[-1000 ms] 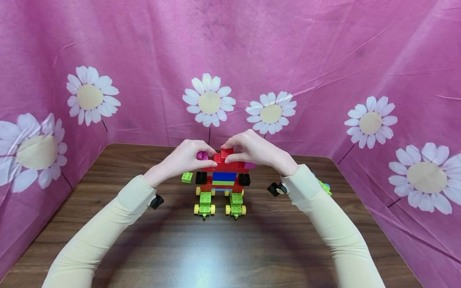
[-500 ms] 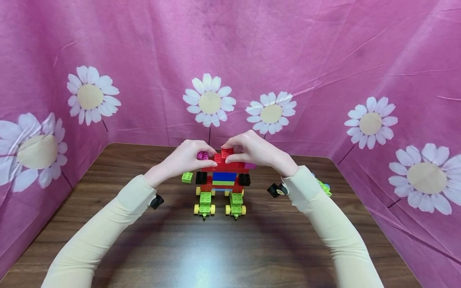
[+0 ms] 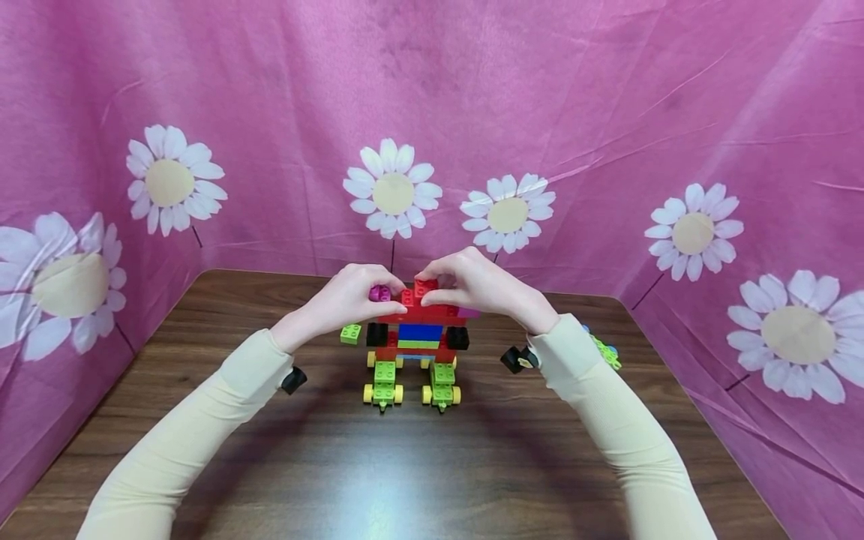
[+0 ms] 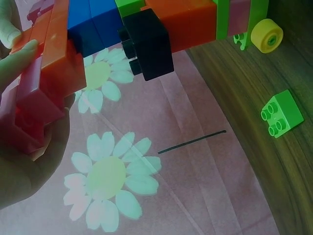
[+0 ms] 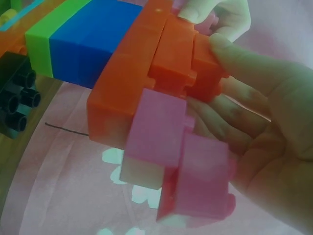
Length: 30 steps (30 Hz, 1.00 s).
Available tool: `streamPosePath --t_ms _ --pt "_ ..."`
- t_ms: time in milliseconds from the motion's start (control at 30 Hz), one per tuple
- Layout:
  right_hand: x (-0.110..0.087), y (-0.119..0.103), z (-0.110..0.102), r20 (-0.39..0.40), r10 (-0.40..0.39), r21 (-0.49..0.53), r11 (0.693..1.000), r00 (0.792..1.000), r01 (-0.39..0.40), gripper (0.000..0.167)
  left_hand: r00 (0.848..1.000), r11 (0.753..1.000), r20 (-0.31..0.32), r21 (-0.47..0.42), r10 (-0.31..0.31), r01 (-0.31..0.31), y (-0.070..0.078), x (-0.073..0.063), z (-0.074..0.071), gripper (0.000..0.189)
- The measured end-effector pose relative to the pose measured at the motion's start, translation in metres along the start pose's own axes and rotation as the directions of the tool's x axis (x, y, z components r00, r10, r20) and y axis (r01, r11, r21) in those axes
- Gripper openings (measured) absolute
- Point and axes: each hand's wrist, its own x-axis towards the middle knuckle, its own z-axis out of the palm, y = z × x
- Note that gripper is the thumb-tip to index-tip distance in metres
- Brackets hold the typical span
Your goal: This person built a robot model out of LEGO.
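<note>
A figure of toy building bricks stands on the table, its middle showing a blue brick [image 3: 420,331] over a thin lime layer. Two lime wheeled feet [image 3: 384,379] with yellow wheels carry it. My left hand [image 3: 340,300] holds the top from the left, thumb against a red brick [image 3: 407,298]; its fingers go behind pink bricks [image 4: 41,93]. From the right, my right hand [image 3: 475,281] pinches the topmost red brick [image 5: 208,63] between thumb and fingers. Stepped pink bricks [image 5: 203,176] jut out beside that hand. Black bricks [image 3: 457,337] stick out at both sides.
A loose lime brick [image 3: 349,334] lies left of the figure. A green and blue piece [image 3: 607,351] sits at the right, partly hidden by the right sleeve. Pink daisy-printed cloth [image 3: 432,90] encloses the back and sides of the wooden table [image 3: 270,450].
</note>
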Motion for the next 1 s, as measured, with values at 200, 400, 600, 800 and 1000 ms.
streamPosePath --t_ms 200,400,600,800,1000 --pt "-0.0011 0.0017 0.0006 -0.006 -0.039 -0.024 0.999 0.999 0.039 0.035 1.0 1.0 0.003 0.014 0.004 -0.004 0.0002 0.0002 -0.0017 0.03" --pt "0.0001 0.0007 -0.0005 -0.005 -0.045 -0.034 0.998 0.999 0.044 0.033 1.0 1.0 0.005 0.014 -0.009 0.009 -0.0007 0.0004 -0.0031 0.03" --pt "0.002 0.0007 0.0 0.017 -0.029 -0.032 0.999 0.999 0.03 0.026 1.0 1.0 0.004 0.014 -0.009 0.009 -0.0002 0.001 -0.0024 0.031" --pt "-0.0006 0.0012 0.0027 0.01 -0.047 -0.063 0.997 0.999 0.048 0.024 1.0 1.0 0.009 0.016 -0.018 0.017 -0.0001 0.0013 -0.0002 0.031" --pt "-0.0024 -0.0016 0.0043 -0.01 -0.053 -0.081 0.995 0.999 0.052 0.026 1.0 1.0 0.003 0.016 -0.008 0.008 -0.0011 0.0009 0.0003 0.032"
